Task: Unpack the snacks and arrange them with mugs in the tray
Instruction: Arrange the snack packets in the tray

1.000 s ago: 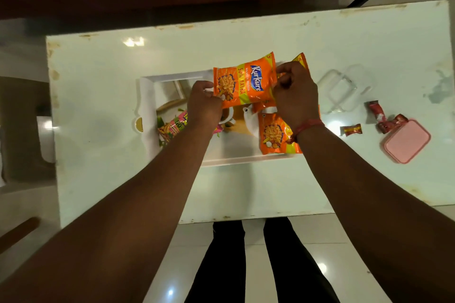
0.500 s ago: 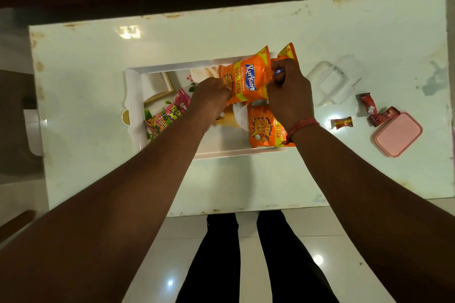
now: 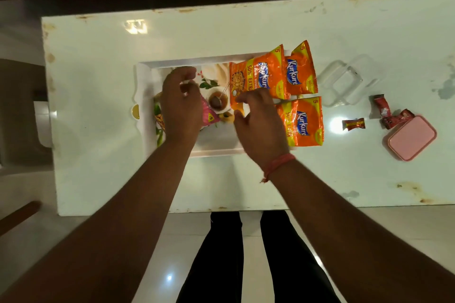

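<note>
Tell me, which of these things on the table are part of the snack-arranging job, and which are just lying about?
Part of the job:
tray
three orange snack packets
pink snack packet
small wrapped sweets, probably

Just lying about:
pink box
clear lid

No mugs are clearly visible.

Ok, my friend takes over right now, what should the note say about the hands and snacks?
Left hand: open, empty, over the pink snack packet in the tray.
Right hand: open, over the middle orange packet.
Done: three orange packets lie at the tray's right end.
Left: the small red sweets sit on the table by the pink box. No real mugs seen.
</note>
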A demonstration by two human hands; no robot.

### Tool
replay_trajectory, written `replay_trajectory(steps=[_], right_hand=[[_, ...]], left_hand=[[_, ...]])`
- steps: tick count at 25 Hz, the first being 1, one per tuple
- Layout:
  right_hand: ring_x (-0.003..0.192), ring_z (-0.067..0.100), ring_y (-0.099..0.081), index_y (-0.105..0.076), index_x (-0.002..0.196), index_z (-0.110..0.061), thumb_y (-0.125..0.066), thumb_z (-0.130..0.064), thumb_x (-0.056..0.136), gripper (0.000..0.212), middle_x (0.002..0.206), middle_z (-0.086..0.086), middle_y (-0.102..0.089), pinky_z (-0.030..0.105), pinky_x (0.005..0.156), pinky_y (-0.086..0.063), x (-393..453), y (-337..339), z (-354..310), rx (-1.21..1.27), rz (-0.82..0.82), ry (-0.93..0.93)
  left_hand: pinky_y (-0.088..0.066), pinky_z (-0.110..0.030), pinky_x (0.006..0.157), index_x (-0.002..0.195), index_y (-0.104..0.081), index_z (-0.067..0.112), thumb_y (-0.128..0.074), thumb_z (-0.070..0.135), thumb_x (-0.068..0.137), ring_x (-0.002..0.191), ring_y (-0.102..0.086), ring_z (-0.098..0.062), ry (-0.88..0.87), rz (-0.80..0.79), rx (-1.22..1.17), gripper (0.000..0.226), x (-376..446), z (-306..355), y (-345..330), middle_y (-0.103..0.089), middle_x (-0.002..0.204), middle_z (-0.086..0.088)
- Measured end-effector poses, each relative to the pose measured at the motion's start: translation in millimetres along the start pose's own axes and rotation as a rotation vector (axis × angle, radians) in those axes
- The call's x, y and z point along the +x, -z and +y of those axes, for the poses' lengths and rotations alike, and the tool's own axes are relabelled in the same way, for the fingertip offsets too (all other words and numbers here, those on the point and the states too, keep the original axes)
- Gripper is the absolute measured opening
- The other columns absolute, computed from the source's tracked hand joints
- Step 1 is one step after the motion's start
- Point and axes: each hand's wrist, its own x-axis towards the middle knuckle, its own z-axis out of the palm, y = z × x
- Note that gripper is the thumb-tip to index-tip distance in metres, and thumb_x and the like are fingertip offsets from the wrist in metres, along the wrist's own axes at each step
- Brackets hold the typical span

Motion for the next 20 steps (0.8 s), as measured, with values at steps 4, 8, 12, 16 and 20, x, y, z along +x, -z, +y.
replay_trajectory(steps=[4, 8, 12, 16, 20], right_hand=[[0.115, 0.032, -0.058, -0.054, 0.127, -0.010, -0.057, -0.023, 0.093, 0.036, 0.131, 0.011, -0.053, 0.040, 0.090, -0.051, 26.3, -43.0, -23.1, -0.015, -0.238, -0.008], [0.118, 0.033, -0.058, -0.051, 0.132, -0.009, -0.054, -0.032, 0.097, 0.042, 0.129, 0.015, -0.061, 0.042, 0.096, -0.049, 69.3, -69.0, -39.1, -0.046, -0.378, -0.167], [0.108, 0.030, -0.062, -0.067, 0.111, -0.012, -0.056, -0.021, 0.095, 0.021, 0.114, 0.011, -0.069, 0.038, 0.090, -0.050, 72.5, -69.6, -33.1, -0.132, -0.335, -0.117], [0.094, 0.028, -0.066, -0.066, 0.102, -0.013, -0.052, -0.018, 0.096, 0.016, 0.100, 0.008, -0.072, 0.040, 0.083, -0.053, 32.5, -59.4, -17.7, -0.022, -0.190, -0.175], [0.090, 0.025, -0.066, -0.062, 0.099, -0.014, -0.054, -0.023, 0.097, 0.013, 0.097, 0.007, -0.071, 0.039, 0.077, -0.054, -2.5, -45.6, 2.9, -0.009, -0.078, -0.186]], left_hand=[[-0.049, -0.023, 0.092, 0.116, -0.063, 0.010, -0.044, -0.002, 0.083, 0.101, -0.060, -0.014, 0.141, 0.124, 0.055, 0.040, -13.0, -40.5, 44.2, -0.064, 0.119, -0.010], [-0.055, -0.045, 0.091, 0.113, -0.064, 0.012, -0.046, -0.001, 0.078, 0.104, -0.065, -0.030, 0.255, 0.054, 0.074, 0.042, -20.6, -67.7, 59.4, -0.067, 0.111, -0.016], [-0.049, -0.022, 0.067, 0.109, -0.069, 0.022, -0.050, 0.001, 0.080, 0.080, -0.067, -0.008, 0.316, -0.066, 0.072, 0.041, -25.8, -71.0, 58.4, -0.072, 0.095, 0.000], [-0.054, -0.030, 0.092, 0.124, -0.066, 0.012, -0.053, -0.003, 0.083, 0.104, -0.065, -0.020, 0.329, -0.094, 0.086, 0.045, -28.9, -71.2, 53.3, -0.067, 0.119, -0.007], [-0.059, -0.038, 0.082, 0.116, -0.067, 0.029, -0.051, -0.001, 0.086, 0.088, -0.067, 0.000, 0.309, -0.222, 0.062, 0.045, -47.1, -69.0, 42.1, -0.071, 0.092, 0.021]])
